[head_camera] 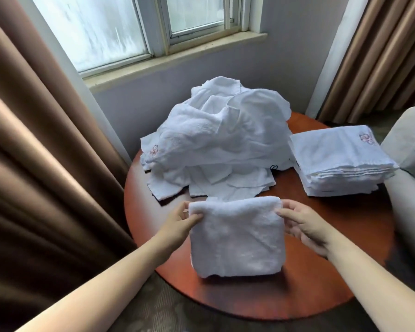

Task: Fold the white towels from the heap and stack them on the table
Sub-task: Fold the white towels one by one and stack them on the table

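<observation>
Your left hand point(180, 220) and right hand point(304, 226) pinch the folded towel's point(236, 238) top corners at lower centre above the desk point(345, 248); soft, light, floppy, so keep corner grips.

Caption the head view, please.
Left hand and right hand pinch a folded towel by its top corners over the table; heap behind, stack at right.
</observation>
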A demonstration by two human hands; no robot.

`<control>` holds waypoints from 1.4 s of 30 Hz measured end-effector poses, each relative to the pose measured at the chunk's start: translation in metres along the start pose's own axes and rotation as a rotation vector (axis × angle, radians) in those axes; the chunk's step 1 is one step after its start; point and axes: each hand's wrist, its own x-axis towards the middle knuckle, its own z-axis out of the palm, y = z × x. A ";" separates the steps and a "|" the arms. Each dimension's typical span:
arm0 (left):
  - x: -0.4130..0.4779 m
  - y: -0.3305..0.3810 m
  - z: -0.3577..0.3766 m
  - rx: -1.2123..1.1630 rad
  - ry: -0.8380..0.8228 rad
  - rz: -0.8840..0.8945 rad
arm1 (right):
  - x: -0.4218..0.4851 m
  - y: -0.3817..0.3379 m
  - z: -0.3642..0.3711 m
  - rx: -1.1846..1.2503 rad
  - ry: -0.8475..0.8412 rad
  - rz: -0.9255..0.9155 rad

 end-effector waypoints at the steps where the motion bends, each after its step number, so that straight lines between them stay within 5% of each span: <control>1: 0.003 -0.005 0.004 -0.032 0.052 -0.007 | 0.002 0.008 0.002 0.011 -0.034 0.048; 7: 0.016 -0.022 0.026 -0.211 0.239 -0.058 | 0.016 0.040 0.014 0.057 0.062 0.129; 12: 0.025 -0.039 0.018 -0.012 -0.040 -0.240 | 0.042 0.049 0.012 0.053 0.238 0.092; 15: 0.032 -0.059 0.015 0.214 -0.051 -0.287 | 0.044 0.059 0.006 0.056 0.263 0.172; 21: 0.041 -0.074 0.023 0.005 0.063 -0.259 | 0.040 0.074 -0.003 -0.184 0.190 0.214; 27: 0.040 -0.086 0.020 0.089 -0.202 -0.105 | 0.053 0.067 0.007 -0.074 0.438 0.046; 32: 0.042 -0.085 0.029 -0.068 -0.001 -0.170 | 0.050 0.073 0.002 -0.076 0.321 0.157; 38: 0.041 -0.075 0.045 -0.091 0.095 -0.079 | 0.063 0.056 0.012 -0.273 0.404 -0.060; 42: 0.042 -0.091 0.036 -0.026 0.147 -0.142 | 0.062 0.066 0.005 -0.315 0.438 0.061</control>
